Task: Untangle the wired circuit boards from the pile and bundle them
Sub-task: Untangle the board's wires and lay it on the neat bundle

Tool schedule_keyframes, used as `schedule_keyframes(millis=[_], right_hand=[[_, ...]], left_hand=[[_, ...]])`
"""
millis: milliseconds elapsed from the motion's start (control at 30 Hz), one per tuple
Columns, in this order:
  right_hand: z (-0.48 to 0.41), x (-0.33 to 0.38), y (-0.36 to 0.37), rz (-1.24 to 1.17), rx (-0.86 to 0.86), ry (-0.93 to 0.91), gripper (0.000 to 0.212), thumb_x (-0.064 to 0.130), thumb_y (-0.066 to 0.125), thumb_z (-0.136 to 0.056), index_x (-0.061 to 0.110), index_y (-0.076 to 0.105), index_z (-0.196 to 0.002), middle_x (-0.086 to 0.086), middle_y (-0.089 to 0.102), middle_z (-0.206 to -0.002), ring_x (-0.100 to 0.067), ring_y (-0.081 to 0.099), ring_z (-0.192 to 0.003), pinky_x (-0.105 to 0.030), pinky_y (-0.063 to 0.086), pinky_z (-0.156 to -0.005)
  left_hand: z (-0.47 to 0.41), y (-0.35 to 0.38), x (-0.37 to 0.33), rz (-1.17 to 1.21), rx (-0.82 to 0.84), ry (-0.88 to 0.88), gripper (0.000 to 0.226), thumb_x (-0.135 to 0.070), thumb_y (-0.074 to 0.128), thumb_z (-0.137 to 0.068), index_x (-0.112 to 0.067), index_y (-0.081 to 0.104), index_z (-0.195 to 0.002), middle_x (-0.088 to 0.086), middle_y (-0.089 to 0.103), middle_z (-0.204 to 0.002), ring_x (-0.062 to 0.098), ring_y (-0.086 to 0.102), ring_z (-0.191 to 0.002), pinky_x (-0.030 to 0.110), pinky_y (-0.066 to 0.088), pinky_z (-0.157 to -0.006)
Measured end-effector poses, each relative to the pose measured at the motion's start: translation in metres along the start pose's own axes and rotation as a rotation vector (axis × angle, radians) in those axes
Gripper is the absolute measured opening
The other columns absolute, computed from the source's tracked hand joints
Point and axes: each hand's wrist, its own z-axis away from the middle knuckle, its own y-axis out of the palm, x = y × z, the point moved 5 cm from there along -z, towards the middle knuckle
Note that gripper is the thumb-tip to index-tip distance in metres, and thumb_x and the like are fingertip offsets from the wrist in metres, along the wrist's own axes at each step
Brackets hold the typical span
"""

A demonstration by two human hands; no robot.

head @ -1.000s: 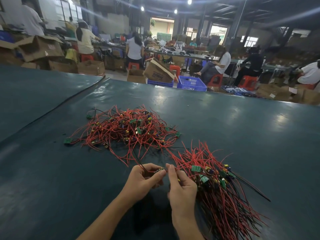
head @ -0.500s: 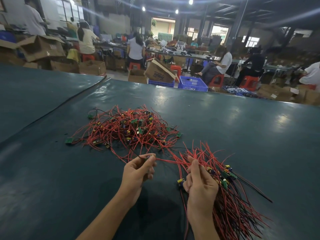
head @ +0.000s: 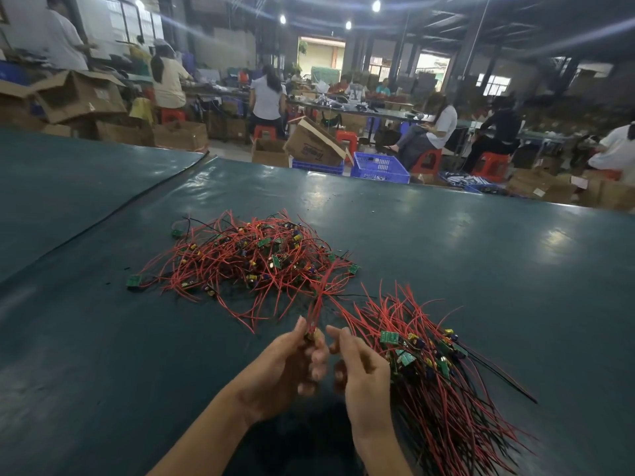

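Head view: at lower centre, the left hand (head: 288,369) has its grip pinched on one red-wired small circuit board (head: 312,334), its leads trailing up to the tangled pile of red-wired green boards (head: 254,262) mid-frame on the dark teal surface (head: 481,269). Whether the right hand (head: 360,372) has a grip on anything cannot be told. An aligned bundle of red and black wired boards (head: 433,383) lies lower right, and roughly half the job appears left.

- Table cover (head: 446,242): a smooth dark teal sheet, vinyl by the look of it, with a soft sheen that catches the ceiling lights.
- Red wires (head: 240,269), in the far pile and the near right bundle: smooth, slightly glossy plastic sheathing.
- Circuit boards (head: 389,337): flat green matt faces.
- Boxes (head: 82,97), far left: matt brown cardboard.
- Crate (head: 379,166), far: blue plastic lattice.
- Stools (head: 489,163), far right: red plastic.
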Motion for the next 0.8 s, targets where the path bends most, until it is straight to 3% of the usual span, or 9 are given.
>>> schedule_keyframes(millis=[67, 133, 233, 333, 433, 533, 600, 700, 800], right_hand=[[0.003, -0.002, 0.006, -0.074, 0.089, 0.074, 0.029, 0.036, 0.06, -0.084, 0.016, 0.074, -0.069, -0.003, 0.061, -0.061, -0.014, 0.054, -0.046, -0.022, 0.049, -0.047], [0.006, -0.005, 0.008, -0.131, 0.126, 0.162, 0.031, 0.036, 0.06, -0.085, 0.016, 0.072, -0.065, -0.001, 0.055, -0.055, -0.014, 0.048, -0.035, -0.022, 0.045, -0.037], [0.006, -0.008, 0.006, -0.19, 0.111, 0.235, 0.022, 0.028, 0.066, -0.08, 0.011, 0.074, -0.068, -0.007, 0.059, -0.058, -0.016, 0.048, -0.032, -0.023, 0.045, -0.033], [0.003, -0.008, 0.002, -0.179, 0.037, 0.206, 0.022, 0.026, 0.071, -0.078, 0.006, 0.071, -0.068, -0.014, 0.058, -0.057, -0.018, 0.049, -0.033, -0.025, 0.046, -0.035], [0.0, -0.009, -0.008, -0.153, -0.083, 0.143, 0.027, 0.032, 0.071, -0.075, 0.005, 0.075, -0.071, -0.014, 0.052, -0.052, -0.02, 0.047, -0.037, -0.028, 0.046, -0.04], [-0.003, -0.011, -0.015, -0.122, -0.163, 0.135, 0.026, 0.034, 0.071, -0.074, 0.009, 0.078, -0.071, -0.014, 0.063, -0.061, -0.025, 0.056, -0.053, -0.031, 0.05, -0.053], [-0.003, -0.011, -0.014, -0.153, -0.152, 0.141, 0.025, 0.032, 0.071, -0.073, 0.009, 0.077, -0.069, -0.015, 0.067, -0.063, -0.021, 0.059, -0.05, -0.029, 0.051, -0.048], [-0.004, -0.011, -0.012, -0.182, -0.127, 0.16, 0.029, 0.031, 0.073, -0.07, 0.003, 0.074, -0.067, -0.012, 0.056, -0.052, -0.016, 0.05, -0.04, -0.023, 0.043, -0.037], [-0.005, -0.013, -0.013, -0.181, -0.12, 0.176, 0.031, 0.03, 0.075, -0.068, -0.001, 0.073, -0.069, -0.01, 0.052, -0.051, -0.017, 0.05, -0.042, -0.022, 0.041, -0.038]], left_hand=[[0.003, 0.01, 0.007, -0.01, 0.137, -0.092, 0.041, -0.066, 0.061, -0.076, -0.026, 0.064, -0.073, -0.009, 0.051, -0.066, 0.005, 0.05, -0.055, 0.015, 0.035, -0.042], [0.005, 0.017, 0.011, 0.058, 0.251, -0.161, 0.037, -0.06, 0.068, -0.079, -0.023, 0.064, -0.074, -0.008, 0.054, -0.068, 0.006, 0.054, -0.057, 0.015, 0.037, -0.039], [0.006, 0.017, 0.013, 0.169, 0.319, -0.203, 0.034, -0.05, 0.065, -0.086, -0.018, 0.06, -0.074, -0.003, 0.054, -0.069, 0.011, 0.057, -0.058, 0.017, 0.039, -0.038], [0.002, 0.012, 0.015, 0.145, 0.214, -0.226, 0.044, -0.054, 0.052, -0.091, -0.016, 0.062, -0.072, -0.001, 0.054, -0.064, 0.013, 0.056, -0.054, 0.019, 0.038, -0.037], [-0.003, 0.003, 0.018, -0.094, -0.005, -0.187, 0.052, -0.052, 0.038, -0.088, -0.012, 0.068, -0.079, 0.005, 0.06, -0.064, 0.014, 0.054, -0.051, 0.02, 0.038, -0.041], [-0.004, 0.001, 0.018, -0.203, -0.079, -0.093, 0.03, -0.036, 0.054, -0.079, -0.01, 0.066, -0.085, 0.008, 0.065, -0.072, 0.016, 0.058, -0.057, 0.024, 0.042, -0.048], [-0.004, 0.002, 0.015, -0.245, -0.086, -0.004, 0.017, -0.026, 0.065, -0.076, -0.01, 0.066, -0.083, 0.01, 0.064, -0.072, 0.017, 0.06, -0.06, 0.025, 0.045, -0.048], [-0.003, 0.001, 0.011, -0.3, -0.138, 0.14, 0.023, -0.039, 0.068, -0.078, -0.016, 0.071, -0.077, 0.012, 0.066, -0.074, 0.016, 0.061, -0.058, 0.024, 0.046, -0.048], [-0.003, 0.003, 0.008, -0.358, -0.184, 0.254, 0.03, -0.047, 0.063, -0.083, -0.02, 0.072, -0.074, 0.009, 0.067, -0.071, 0.014, 0.059, -0.053, 0.022, 0.046, -0.046]])
